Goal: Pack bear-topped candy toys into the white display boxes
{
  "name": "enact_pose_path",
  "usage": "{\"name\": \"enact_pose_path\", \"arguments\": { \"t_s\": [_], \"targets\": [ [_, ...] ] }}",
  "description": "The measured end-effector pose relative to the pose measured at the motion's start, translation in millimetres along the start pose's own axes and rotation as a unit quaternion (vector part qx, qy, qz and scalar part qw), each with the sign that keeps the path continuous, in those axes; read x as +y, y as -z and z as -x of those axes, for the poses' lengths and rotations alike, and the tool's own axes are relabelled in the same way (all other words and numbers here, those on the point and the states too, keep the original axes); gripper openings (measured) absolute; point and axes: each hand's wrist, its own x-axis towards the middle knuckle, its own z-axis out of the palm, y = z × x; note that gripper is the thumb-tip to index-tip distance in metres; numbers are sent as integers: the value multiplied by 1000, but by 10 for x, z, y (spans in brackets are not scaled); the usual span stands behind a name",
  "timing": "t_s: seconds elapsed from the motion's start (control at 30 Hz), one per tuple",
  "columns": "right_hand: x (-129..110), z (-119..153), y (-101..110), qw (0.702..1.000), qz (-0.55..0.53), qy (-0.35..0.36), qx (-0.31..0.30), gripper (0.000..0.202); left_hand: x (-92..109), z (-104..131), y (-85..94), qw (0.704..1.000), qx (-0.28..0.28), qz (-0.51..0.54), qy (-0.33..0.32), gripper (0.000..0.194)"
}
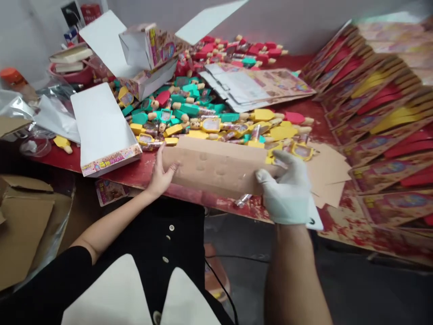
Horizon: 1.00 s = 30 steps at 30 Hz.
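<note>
Both hands grip a brown box (216,169) at the desk's (142,174) near edge: bare left hand (160,174) clasping one end, gloved right hand (287,187) the other. Seemingly positioning it; filling from the toys (203,122) needs a steady hold.

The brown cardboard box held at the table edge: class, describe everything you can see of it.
The brown cardboard box is long, low and plain, with a few shallow dents in its near wall. It sits at the front edge of the red table, its open top facing the pile of toys. The bare left hand presses its left end; the white-gloved right hand grips its right end.
</note>
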Motion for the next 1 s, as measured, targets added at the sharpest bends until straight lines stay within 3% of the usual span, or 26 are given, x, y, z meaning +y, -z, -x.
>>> {"name": "enact_pose_path", "arguments": {
  "t_s": [0.07,0.17,0.27,0.33,0.4,0.5,0.63,0.7,0.83,1.0],
  "targets": [
    [-102,306,-25,999,31,21,13,85,167,191,117,999,-22,29,12,73],
    [-198,656,-110,999,46,7,-24,96,279,438,286,992,-58,61,95,77],
    [-258,858,-179,994,0,-45,-99,91,281,667,408,970,-114,53,208,78],
    [-303,931,-211,989,-30,-73,-128,81,255,806,452,960,-117,38,252,80],
    [-349,980,-240,987,-51,-84,-131,70,215,910,474,972,-78,13,223,88],
    [-385,1047,-296,986,-66,-90,-125,57,145,972,504,994,-28,-47,96,95],
    [-350,1162,-373,989,-69,-82,-101,67,94,918,582,994,-64,-93,8,59],
    [-319,1224,-391,990,-74,-72,-99,63,101,881,627,993,-66,-102,3,53],
    [-245,1327,-395,989,-64,-89,-99,36,166,845,684,989,-71,-122,31,50],
    [-170,1363,-434,982,-70,-141,-102,34,204,836,694,986,-74,-122,82,48]
  ]
}}
